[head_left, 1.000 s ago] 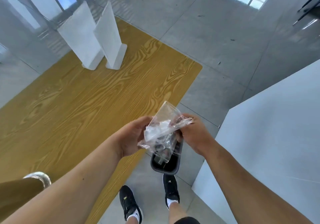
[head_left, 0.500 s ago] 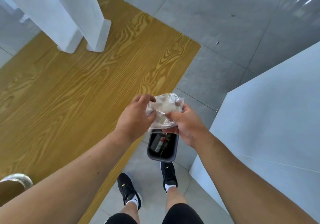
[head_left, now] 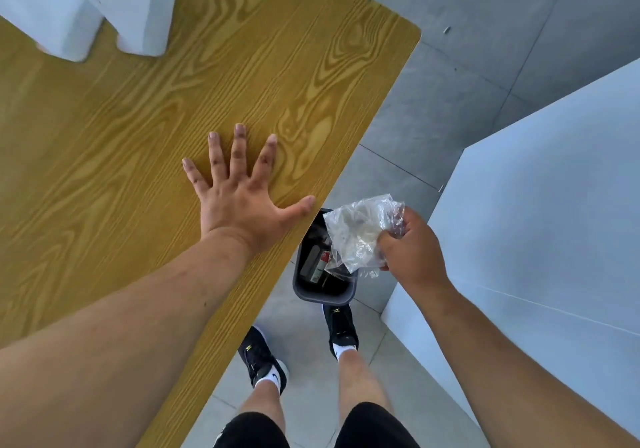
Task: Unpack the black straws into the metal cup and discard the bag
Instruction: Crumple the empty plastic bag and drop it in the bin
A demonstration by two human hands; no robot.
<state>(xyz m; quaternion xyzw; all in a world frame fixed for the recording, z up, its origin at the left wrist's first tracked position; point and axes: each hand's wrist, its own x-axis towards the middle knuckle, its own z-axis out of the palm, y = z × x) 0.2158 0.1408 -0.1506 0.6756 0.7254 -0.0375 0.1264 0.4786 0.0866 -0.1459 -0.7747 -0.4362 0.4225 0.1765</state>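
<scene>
My right hand (head_left: 412, 250) grips a crumpled clear plastic bag (head_left: 360, 229) and holds it just above a small dark bin (head_left: 320, 293) on the floor. The bin has some rubbish inside. My left hand (head_left: 239, 198) lies flat on the yellow wooden table (head_left: 138, 136) with fingers spread, holding nothing. The metal cup and the black straws are out of view.
Two white upright stands (head_left: 145, 7) sit at the table's far left. A white surface (head_left: 540, 222) lies to the right of the bin. My feet in black shoes (head_left: 341, 330) stand on the grey tiled floor right behind the bin.
My left hand has let go of the bag and moved left onto the table. My right hand alone now holds the crumpled bag, lower and closer over the bin. The view tilted down.
</scene>
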